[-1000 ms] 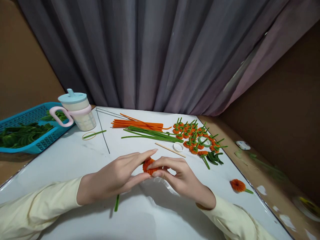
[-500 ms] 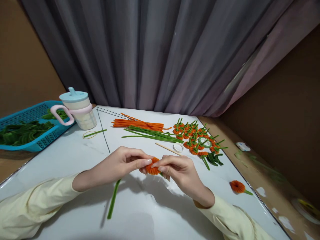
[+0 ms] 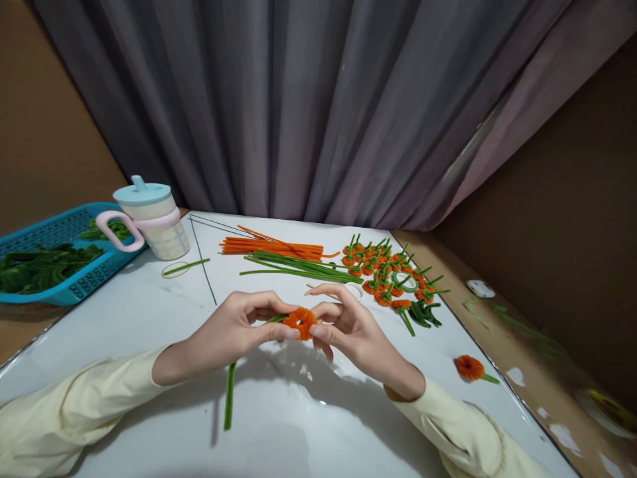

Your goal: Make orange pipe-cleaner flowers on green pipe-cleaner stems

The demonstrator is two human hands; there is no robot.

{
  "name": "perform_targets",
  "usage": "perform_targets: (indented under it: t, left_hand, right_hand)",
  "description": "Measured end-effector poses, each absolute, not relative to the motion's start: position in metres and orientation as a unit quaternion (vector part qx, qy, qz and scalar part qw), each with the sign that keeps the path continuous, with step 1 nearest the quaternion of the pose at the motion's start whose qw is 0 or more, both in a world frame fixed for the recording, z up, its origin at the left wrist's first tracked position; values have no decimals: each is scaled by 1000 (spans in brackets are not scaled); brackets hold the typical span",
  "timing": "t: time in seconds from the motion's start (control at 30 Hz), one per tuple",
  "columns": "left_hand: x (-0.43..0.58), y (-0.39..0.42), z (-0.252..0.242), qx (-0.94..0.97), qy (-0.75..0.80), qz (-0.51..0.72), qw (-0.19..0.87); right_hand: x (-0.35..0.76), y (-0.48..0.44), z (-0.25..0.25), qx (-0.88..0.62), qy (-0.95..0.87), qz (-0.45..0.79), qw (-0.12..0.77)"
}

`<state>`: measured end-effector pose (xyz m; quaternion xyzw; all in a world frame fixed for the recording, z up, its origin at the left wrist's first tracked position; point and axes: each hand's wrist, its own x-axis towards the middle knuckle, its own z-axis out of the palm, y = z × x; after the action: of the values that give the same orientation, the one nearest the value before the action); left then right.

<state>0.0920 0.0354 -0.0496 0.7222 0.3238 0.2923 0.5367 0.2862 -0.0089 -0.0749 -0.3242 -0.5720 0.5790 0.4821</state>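
An orange pipe-cleaner flower (image 3: 301, 321) is held just above the white table (image 3: 149, 312), between both hands. My left hand (image 3: 237, 326) pinches its left side, thumb and fingers closed on it. My right hand (image 3: 348, 328) pinches the right side with thumb and forefinger, the other fingers curled. A green stem (image 3: 229, 396) hangs down from under my left hand towards the table's near edge. Both arms wear pale yellow sleeves.
Orange pipe cleaners (image 3: 273, 247) and green pipe cleaners (image 3: 298, 267) lie behind the hands, beside several finished orange flowers (image 3: 385, 273), a white tape ring (image 3: 354, 290) and a wooden stick. One flower (image 3: 468, 367) lies alone at the right. A lidded cup (image 3: 152, 218) and a blue basket (image 3: 50, 259) stand left.
The hands have lifted the flower slightly and turned it, so its ring face shows. My left fingers went from stretched out to pinched. The green stem now hangs lower.
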Motion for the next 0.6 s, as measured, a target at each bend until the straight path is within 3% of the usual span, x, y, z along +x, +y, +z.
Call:
perform_targets:
  t: [0.17,0.3,0.43,0.5,0.6]
  left_hand:
    - [92,36,-49,729,350,261,528]
    - [94,45,-53,679,335,228,612]
    - [95,57,-68,629,294,232,681]
    - [96,60,-76,655,286,234,659]
    - [96,58,-81,734,330,282,522]
  right_hand:
    - [287,-7,-73,-320,-576,596,459]
    - [288,-8,-72,-377,-610,506,479]
    - [290,-7,-73,-387,-616,516,453]
    - [290,-7,-74,-387,-617,526,439]
    - [288,-9,-76,-421,-659,453,429]
